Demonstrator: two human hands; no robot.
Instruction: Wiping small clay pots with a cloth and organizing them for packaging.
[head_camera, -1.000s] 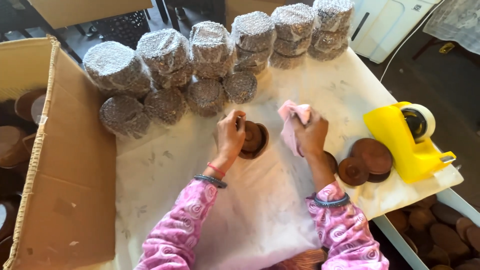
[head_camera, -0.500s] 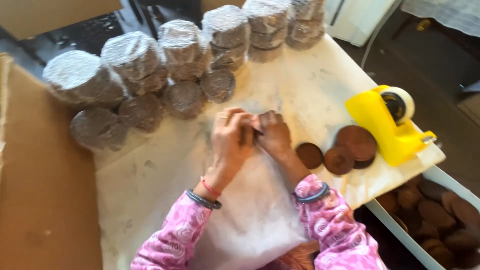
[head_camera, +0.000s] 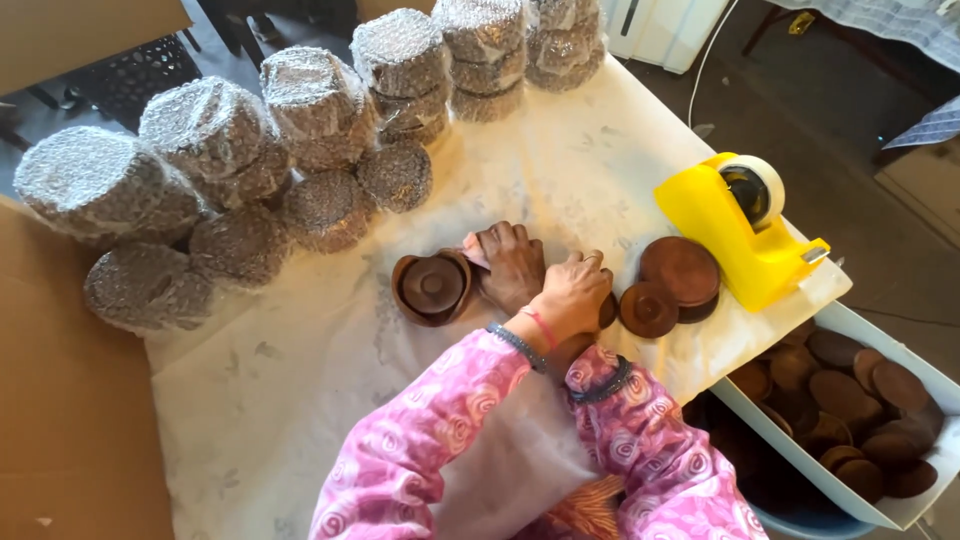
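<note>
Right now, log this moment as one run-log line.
left hand: crossed to the right, near brown lids | right hand: on pink cloth beside brown bowl | back: wrapped stacks | right: yellow tape dispenser

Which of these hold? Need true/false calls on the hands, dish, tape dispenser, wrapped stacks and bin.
1. The right hand lies right beside the brown dish. True.
2. The tape dispenser is red. False: the tape dispenser is yellow.
3. Wrapped stacks line the table's far side. True.
4. The bin of brown discs sits left of the table. False: the bin is at the right.
5. The left hand grips the dispenser. False: the left hand is apart from it.
</note>
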